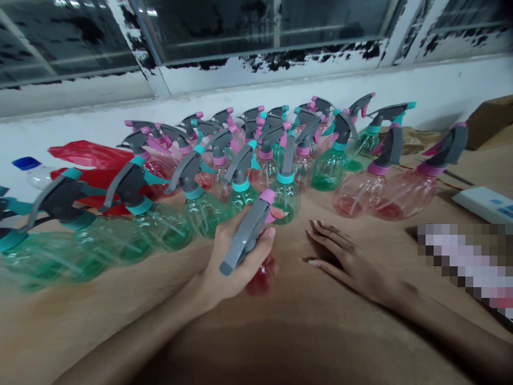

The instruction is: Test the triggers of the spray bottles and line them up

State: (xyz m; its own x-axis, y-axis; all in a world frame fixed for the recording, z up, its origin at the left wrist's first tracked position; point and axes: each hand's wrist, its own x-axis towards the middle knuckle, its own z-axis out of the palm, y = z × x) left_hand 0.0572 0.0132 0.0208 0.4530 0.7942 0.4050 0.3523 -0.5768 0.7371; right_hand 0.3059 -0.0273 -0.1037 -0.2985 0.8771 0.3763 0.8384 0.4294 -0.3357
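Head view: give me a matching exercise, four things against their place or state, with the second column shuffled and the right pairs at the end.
1. Left hand
2. Right hand
3. Red bag
4. Cardboard box

A. At the far right, near the wall
B. Open, palm down, holding nothing
C. Behind green bottles, on the left
D. Closed around a spray bottle

Pairs: 1-D, 2-B, 3-C, 4-A

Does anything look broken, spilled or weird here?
Yes: the white window frame has ragged black patches, uneven like peeling or smeared paint; I can't tell which. No spill shows around the spray bottles on the table.
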